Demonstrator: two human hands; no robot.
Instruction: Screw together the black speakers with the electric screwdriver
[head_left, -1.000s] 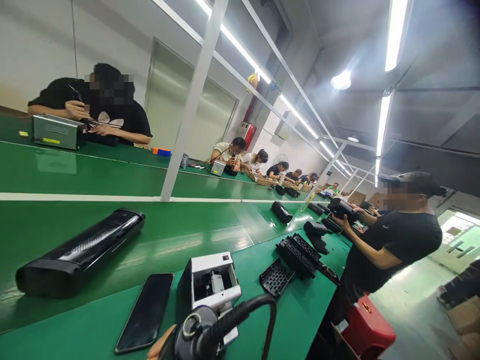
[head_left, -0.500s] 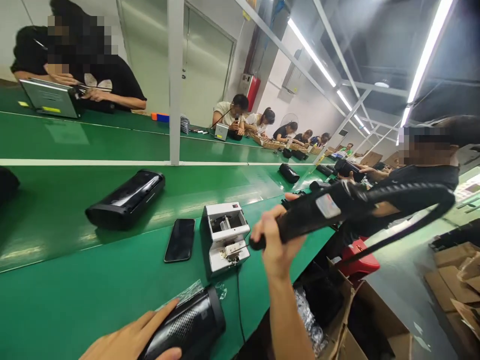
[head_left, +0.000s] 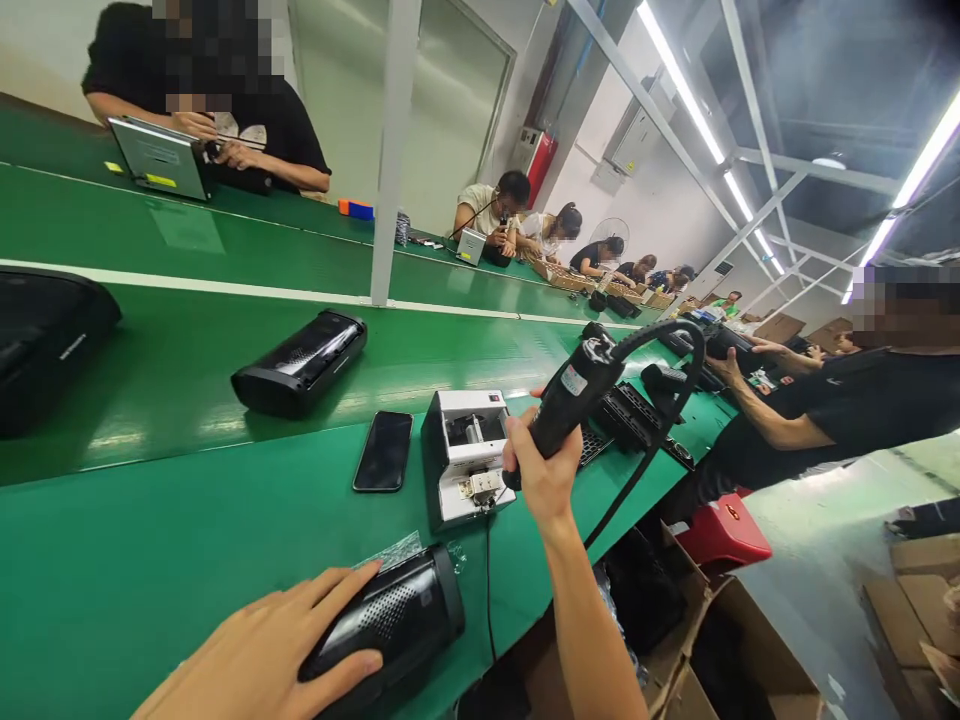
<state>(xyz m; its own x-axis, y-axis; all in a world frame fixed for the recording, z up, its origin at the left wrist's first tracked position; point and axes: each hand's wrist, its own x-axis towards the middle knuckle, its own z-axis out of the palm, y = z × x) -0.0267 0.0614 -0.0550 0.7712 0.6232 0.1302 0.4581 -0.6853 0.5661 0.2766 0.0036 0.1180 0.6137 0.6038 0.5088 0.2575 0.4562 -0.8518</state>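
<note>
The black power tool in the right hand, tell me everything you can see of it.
The power tool is a black, tube-shaped body, seemingly plastic, with a small white label near its upper end. The right hand grips its lower part, tilting it up to the right above the white machine. A thick black cable arcs from its top and hangs down past the bench edge.

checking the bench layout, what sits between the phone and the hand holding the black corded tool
In the head view, a white box-shaped machine stands on the green bench between the phone and the right hand gripping the black corded tool.
</note>
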